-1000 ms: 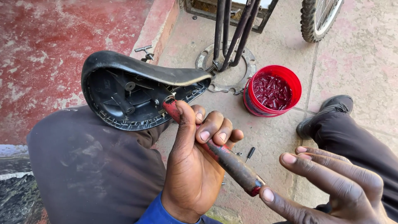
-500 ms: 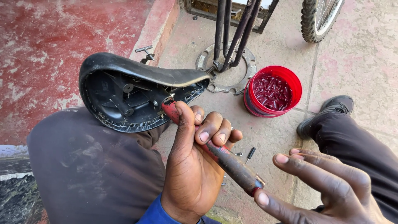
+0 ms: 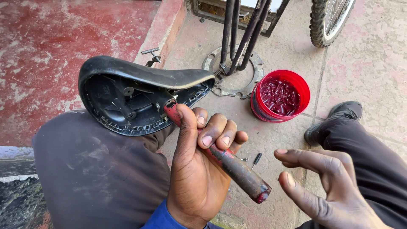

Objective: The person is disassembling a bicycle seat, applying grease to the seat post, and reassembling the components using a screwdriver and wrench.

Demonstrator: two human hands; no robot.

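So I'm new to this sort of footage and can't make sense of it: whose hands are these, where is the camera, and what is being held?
The camera sits on a person's head and looks down at their own lap and hands. They appear to be seated, with dark trousers filling the bottom of the picture. The left hand grips a rusty red seat post joined to a black bicycle saddle, which is turned on its side to show its underside and rests on the left knee. The right hand is open and holds nothing, its fingers spread near the post's free end. On the paved ground lie a red tub of small red pieces, a metal ring around a dark frame, a bicycle wheel and some small screws.
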